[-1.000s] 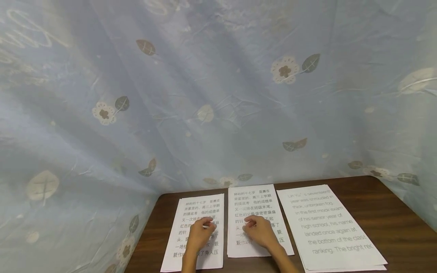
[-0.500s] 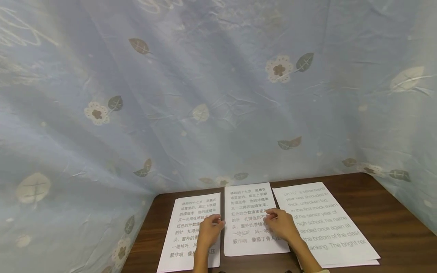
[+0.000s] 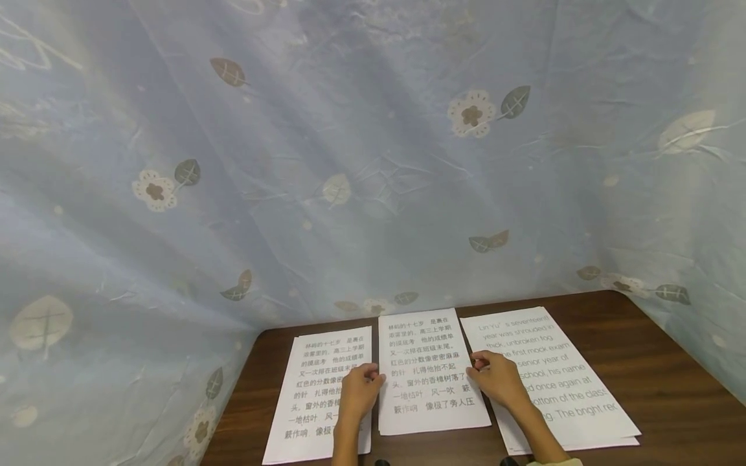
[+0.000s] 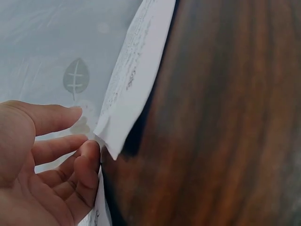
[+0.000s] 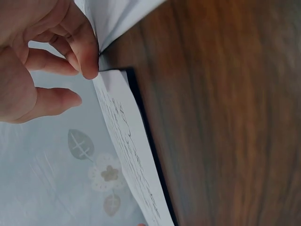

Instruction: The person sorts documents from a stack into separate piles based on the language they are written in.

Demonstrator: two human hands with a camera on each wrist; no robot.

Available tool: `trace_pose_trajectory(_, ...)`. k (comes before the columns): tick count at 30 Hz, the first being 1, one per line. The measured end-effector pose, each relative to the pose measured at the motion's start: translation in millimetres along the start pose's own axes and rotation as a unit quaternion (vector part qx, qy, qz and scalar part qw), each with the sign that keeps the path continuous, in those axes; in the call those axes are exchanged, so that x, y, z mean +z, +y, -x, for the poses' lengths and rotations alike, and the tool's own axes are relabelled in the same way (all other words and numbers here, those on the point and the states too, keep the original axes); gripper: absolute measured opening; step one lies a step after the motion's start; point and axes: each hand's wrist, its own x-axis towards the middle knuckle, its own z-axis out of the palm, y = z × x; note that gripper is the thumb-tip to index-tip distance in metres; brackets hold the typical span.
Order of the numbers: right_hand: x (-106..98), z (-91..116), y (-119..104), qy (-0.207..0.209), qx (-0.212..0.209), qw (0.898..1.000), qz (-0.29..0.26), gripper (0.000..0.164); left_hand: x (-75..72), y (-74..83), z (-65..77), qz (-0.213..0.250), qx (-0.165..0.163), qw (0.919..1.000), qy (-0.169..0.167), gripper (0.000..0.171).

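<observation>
Three piles of white paper with words on them lie flat on the dark brown tabletop [image 3: 629,343]. The middle pile [image 3: 428,372] is between the two hands, with the left pile [image 3: 317,391] on one side and the right pile [image 3: 568,385] on the other. Behind them hangs a pale blue cloth [image 3: 396,233] with leaves and flowers on it. The left hand [image 3: 359,391] is by the left side of the middle pile, and it hides part of the left pile. The right hand [image 3: 500,377] is by the other side of the middle pile and hides part of the right pile. On both hands the fingers bend softly, the thumb is well apart from them, and I see no paper held between. The fingertips are right by the paper sides, but I cannot tell for sure if they touch. The sheets are thin and look loose, so a push from one side alone could make the top ones slip and leave the pile messy. If the fingers press too hard, the sides could bend or crumple. An arm could also rub the left or right pile and knock it crooked, because both arms reach over them.
</observation>
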Motion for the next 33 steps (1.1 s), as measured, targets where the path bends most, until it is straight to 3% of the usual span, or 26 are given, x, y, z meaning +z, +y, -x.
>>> trace_pose_trajectory(5,-3.2,-0.7,0.9,0.004,-0.005,0.999,0.036,0.042,3.2,-3.9,-2.0,-0.007,0.006,1.0000,0.003,0.039)
trace_pose_trajectory(18,-0.3,-0.6,1.4,-0.003,-0.018,0.998,0.067,0.033,7.6,-5.7,-1.9,-0.025,0.005,0.9997,-0.001,0.040)
trace_pose_trajectory(28,-0.9,0.2,-1.2,-0.003,-0.027,0.998,0.054,0.033,9.1,-4.5,-0.8,-0.028,0.011,0.9995,0.005,0.040)
trace_pose_trajectory(33,0.7,0.7,-7.5,-0.003,-0.035,0.999,0.019,0.037,6.4,-0.5,-0.7,-0.009,0.014,0.9998,0.006,0.036)
